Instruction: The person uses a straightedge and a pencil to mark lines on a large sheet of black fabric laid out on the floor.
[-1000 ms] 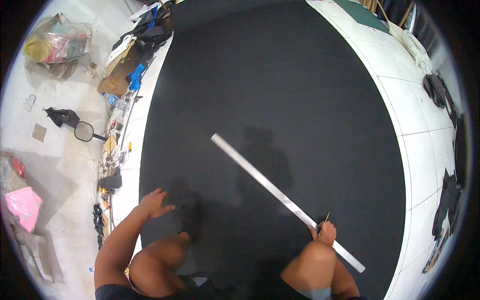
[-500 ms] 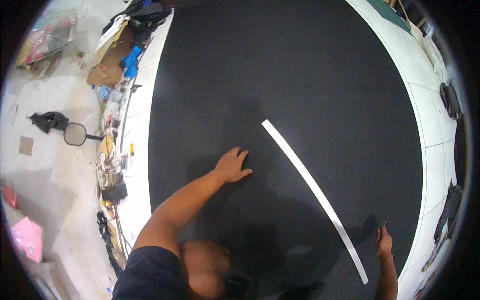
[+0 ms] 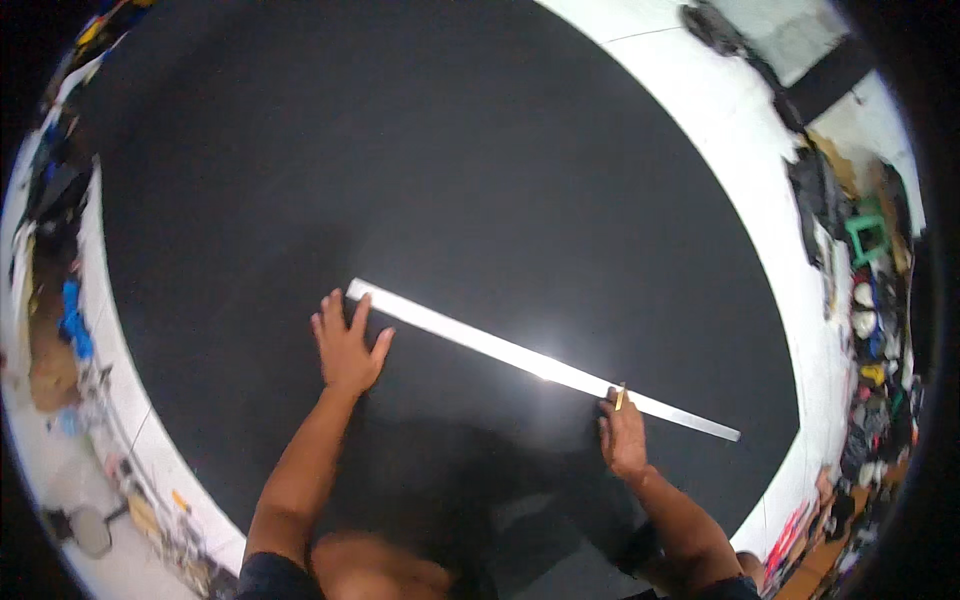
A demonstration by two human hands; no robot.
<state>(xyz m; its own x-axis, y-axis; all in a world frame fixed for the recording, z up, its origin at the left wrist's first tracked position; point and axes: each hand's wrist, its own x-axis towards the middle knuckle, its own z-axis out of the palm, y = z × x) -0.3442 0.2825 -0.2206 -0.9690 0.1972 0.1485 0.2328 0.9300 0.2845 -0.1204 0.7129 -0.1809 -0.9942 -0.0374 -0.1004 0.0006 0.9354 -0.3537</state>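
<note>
A long, shiny metal straightedge (image 3: 490, 346) lies slantwise on a wide sheet of black material (image 3: 450, 180), its left end farther away than its right. My left hand (image 3: 346, 350) is spread open at the left end, with a fingertip on or against the strip. Nearer the other end, my right hand (image 3: 625, 440) is closed on a thin yellow pen-like tool (image 3: 621, 397), whose exact kind is too small to make out. That hand is at the strip's near edge, and the tool's tip overlaps the strip.
White tiled floor (image 3: 690, 130) borders the black sheet. Along the right are a green plastic stool (image 3: 868, 237), dark cloth and mixed clutter. A blue item (image 3: 73, 320), cardboard and a round mirror (image 3: 91, 530) are at the left.
The view has turned, so the straightedge appears flatter across the picture. My left hand has come to its far-left end. My right hand has moved in from beyond its near end to its edge.
</note>
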